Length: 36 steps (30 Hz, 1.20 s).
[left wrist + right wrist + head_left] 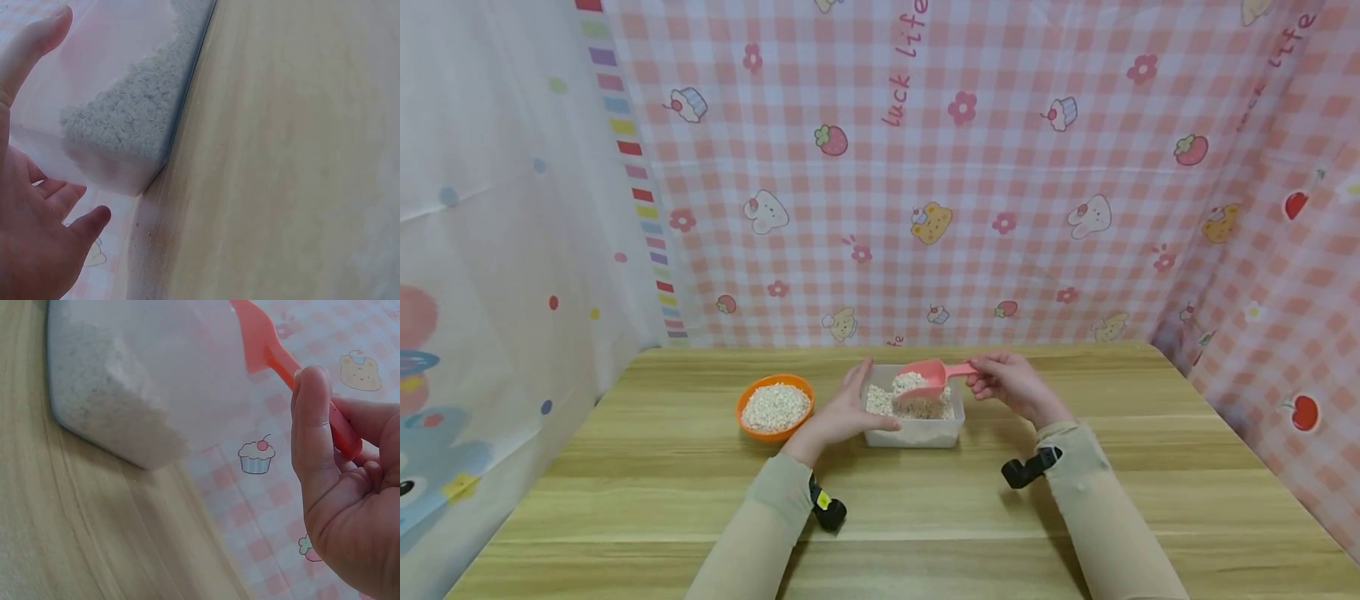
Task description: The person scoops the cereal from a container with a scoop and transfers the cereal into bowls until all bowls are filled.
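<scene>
The right hand (1011, 385) pinches the handle of a pink scoop (934, 374), its thumb lying along the handle in the right wrist view. The scoop holds pale flakes (910, 382), which look like oats, and tilts over a translucent rectangular container (914, 433). More flakes (131, 109) lie inside the container, visible through its wall. At the container's left end is the left hand (842, 410), fingers spread, with the thumb along the front side and a finger towards the back corner. Whether it presses firmly cannot be told.
An orange bowl (808, 389) heaped with similar flakes stands left of the container, close to the left forearm. Everything stands on a wooden table (925, 533). A pink checked cloth (880, 183) hangs behind, with more cloth at both sides.
</scene>
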{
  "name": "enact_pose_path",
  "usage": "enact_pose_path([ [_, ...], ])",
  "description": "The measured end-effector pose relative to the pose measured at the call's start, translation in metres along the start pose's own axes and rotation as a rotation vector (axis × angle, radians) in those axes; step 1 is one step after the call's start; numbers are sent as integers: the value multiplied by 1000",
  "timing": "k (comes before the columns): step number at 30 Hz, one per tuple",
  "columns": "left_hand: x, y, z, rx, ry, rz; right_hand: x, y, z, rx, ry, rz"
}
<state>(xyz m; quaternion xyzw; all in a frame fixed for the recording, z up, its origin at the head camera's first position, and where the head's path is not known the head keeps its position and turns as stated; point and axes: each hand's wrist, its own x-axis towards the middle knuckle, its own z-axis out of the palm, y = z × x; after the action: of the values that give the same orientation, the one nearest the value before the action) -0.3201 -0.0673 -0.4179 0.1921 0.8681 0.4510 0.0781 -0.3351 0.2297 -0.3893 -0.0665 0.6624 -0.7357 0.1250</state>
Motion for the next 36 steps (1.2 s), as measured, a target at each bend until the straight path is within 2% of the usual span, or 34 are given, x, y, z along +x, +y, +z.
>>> enact_pose_path([
  [6, 3, -2, 1, 25, 1, 3, -2, -4, -2, 35, -4, -27],
  [15, 2, 0, 0, 38, -1, 1, -3, -5, -4, 24, 9, -40],
  [21, -1, 5, -5, 96, -39, 24, -4, -8, -3, 0, 20, -52],
  [30, -8, 20, -33, 186, -54, 207, -3, -7, -6, 6, 8, -67],
  [36, -29, 12, -60, 259, -19, 225, -1, -7, -5, 0, 13, -51],
])
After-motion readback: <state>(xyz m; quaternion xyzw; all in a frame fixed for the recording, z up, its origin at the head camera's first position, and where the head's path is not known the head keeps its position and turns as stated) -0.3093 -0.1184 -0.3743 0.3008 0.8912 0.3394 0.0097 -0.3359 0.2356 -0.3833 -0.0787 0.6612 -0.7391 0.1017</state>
